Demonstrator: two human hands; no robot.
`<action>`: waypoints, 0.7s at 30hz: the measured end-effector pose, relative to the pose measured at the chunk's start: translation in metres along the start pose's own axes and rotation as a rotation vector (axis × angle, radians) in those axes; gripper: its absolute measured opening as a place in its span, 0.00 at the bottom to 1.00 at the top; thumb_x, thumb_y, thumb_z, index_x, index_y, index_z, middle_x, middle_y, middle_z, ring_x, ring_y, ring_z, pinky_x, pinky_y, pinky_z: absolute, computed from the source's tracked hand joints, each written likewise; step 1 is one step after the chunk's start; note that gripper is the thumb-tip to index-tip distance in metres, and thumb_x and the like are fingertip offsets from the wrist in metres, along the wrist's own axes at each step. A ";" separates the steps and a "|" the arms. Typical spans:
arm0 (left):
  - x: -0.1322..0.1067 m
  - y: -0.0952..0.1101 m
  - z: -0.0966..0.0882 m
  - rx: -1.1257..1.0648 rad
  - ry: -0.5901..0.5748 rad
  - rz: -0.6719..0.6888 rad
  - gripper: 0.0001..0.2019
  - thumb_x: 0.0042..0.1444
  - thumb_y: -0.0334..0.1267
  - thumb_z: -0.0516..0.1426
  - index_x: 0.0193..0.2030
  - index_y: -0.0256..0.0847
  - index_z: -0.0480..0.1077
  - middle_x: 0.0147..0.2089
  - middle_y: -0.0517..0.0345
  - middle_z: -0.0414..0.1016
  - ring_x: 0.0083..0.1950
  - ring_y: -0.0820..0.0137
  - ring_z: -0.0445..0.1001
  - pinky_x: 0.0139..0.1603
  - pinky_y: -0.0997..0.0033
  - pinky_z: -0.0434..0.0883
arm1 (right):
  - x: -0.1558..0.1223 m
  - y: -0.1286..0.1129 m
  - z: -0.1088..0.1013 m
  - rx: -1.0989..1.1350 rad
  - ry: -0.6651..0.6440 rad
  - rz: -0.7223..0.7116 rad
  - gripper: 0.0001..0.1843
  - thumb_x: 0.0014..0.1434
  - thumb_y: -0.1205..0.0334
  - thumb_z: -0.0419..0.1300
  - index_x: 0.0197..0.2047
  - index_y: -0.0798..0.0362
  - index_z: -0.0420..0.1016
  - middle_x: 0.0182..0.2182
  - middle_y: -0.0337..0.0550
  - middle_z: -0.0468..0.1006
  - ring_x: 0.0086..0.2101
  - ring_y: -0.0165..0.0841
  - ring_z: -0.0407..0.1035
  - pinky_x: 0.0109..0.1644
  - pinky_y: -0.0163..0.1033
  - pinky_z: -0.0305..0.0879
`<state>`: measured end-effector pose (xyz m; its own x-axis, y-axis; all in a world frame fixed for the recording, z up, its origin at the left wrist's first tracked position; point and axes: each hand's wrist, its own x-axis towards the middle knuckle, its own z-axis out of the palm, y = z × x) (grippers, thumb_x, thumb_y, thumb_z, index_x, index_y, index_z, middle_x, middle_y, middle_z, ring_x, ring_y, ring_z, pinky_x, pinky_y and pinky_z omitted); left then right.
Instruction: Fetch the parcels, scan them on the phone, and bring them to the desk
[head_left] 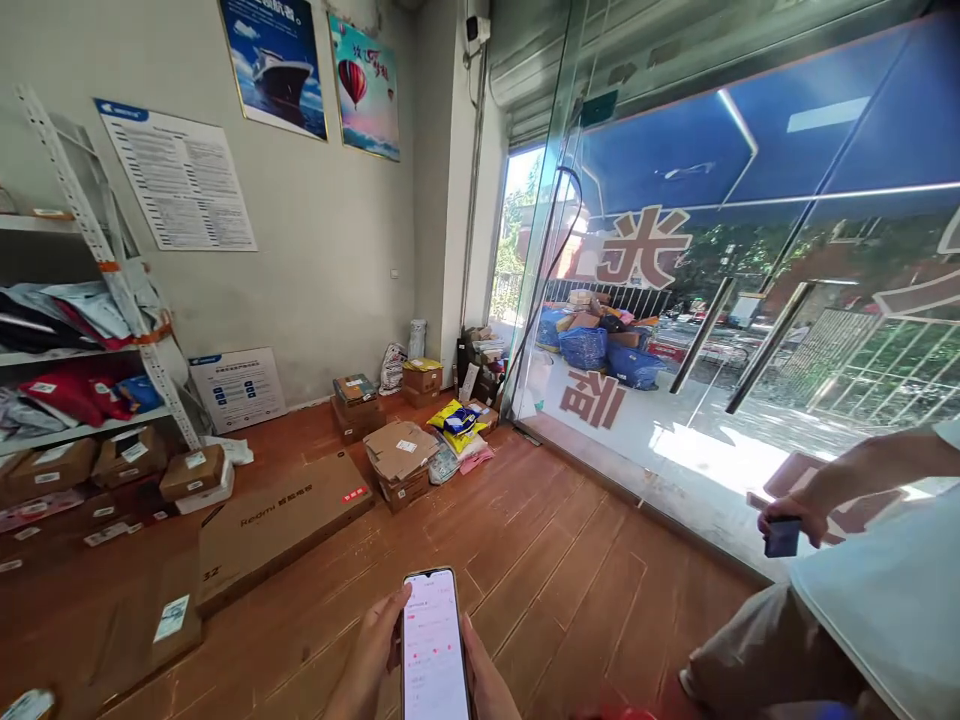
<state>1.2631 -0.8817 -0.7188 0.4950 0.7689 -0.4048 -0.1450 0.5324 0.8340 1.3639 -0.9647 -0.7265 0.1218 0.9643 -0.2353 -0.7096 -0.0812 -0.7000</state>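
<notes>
A smartphone with a lit, mostly white screen and small pink marks is held upright at the bottom centre. My left hand grips its left edge, the thumb resting near the upper left corner of the screen. Along the right edge lies my right hand, its thumb against the phone's side. The fingers behind the phone are hidden. The text on the screen is too small to read.
A long flat Redmi carton lies on the wooden floor. Boxes and parcels are heaped ahead, near the glass door. Shelves with parcels stand left. At right, another person holds a dark, flat object.
</notes>
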 end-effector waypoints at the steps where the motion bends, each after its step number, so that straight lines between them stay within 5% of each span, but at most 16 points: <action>1: 0.016 0.004 0.005 -0.030 -0.030 -0.006 0.21 0.39 0.56 0.63 0.28 0.37 0.74 0.27 0.55 0.77 0.31 0.67 0.73 0.33 0.71 0.67 | 0.012 -0.012 -0.003 -0.005 -0.004 -0.009 0.39 0.39 0.34 0.63 0.48 0.53 0.76 0.45 0.46 0.79 0.51 0.44 0.67 0.59 0.44 0.56; 6: 0.096 0.030 0.035 -0.100 -0.078 0.020 0.15 0.43 0.50 0.62 0.30 0.40 0.74 0.31 0.58 0.78 0.37 0.67 0.74 0.37 0.72 0.67 | 0.068 -0.071 -0.021 0.030 0.018 -0.014 0.34 0.44 0.35 0.61 0.46 0.52 0.77 0.46 0.45 0.79 0.52 0.43 0.66 0.59 0.44 0.56; 12: 0.170 0.067 0.071 -0.005 -0.272 0.071 0.14 0.42 0.41 0.58 0.36 0.39 0.75 0.33 0.57 0.79 0.35 0.65 0.74 0.36 0.70 0.65 | 0.131 -0.117 -0.052 0.056 0.136 -0.024 0.34 0.44 0.36 0.61 0.46 0.54 0.77 0.45 0.48 0.80 0.46 0.43 0.71 0.52 0.44 0.61; 21: 0.265 0.101 0.117 0.105 -0.177 0.008 0.21 0.35 0.51 0.64 0.32 0.36 0.74 0.33 0.50 0.79 0.39 0.60 0.75 0.41 0.66 0.67 | 0.212 -0.162 -0.088 0.109 0.251 -0.074 0.32 0.43 0.38 0.64 0.44 0.54 0.77 0.44 0.46 0.80 0.47 0.41 0.69 0.52 0.41 0.61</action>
<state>1.4797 -0.6650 -0.6978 0.6381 0.6938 -0.3338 -0.0640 0.4798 0.8751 1.5660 -0.7690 -0.7229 0.3343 0.8727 -0.3559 -0.7614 0.0275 -0.6477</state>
